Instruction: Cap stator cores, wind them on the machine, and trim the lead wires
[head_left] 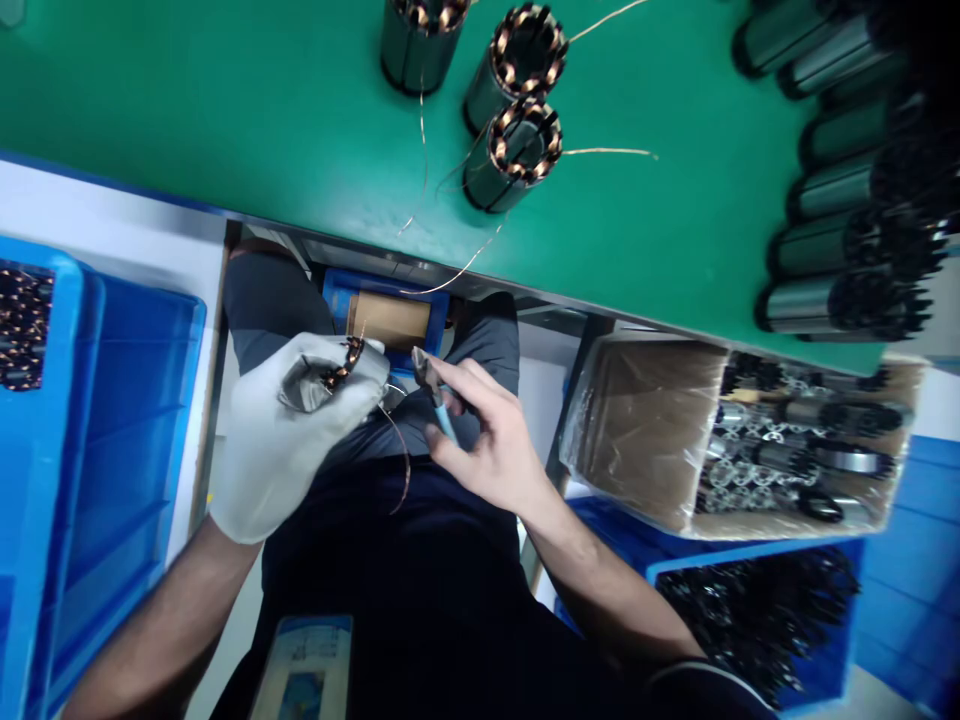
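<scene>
gloved left hand [277, 440] is holding a wound core [345, 366] in curled fingers, just off the table's [262, 120] near edge; bare right hand [491, 445] is gripping pliers [444, 420]. if that hold's slipping, the pliers could be nicking the thin curving wire [405, 453] imo. core's looking cylindrical and metallic, coppery loops ringing one end.

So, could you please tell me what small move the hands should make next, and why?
Probably bring the blue-handled pliers in the bare right hand to the loose copper wire: it trails from the wound stator in the gloved left hand, and the tool's head is near but apart from it.
</scene>
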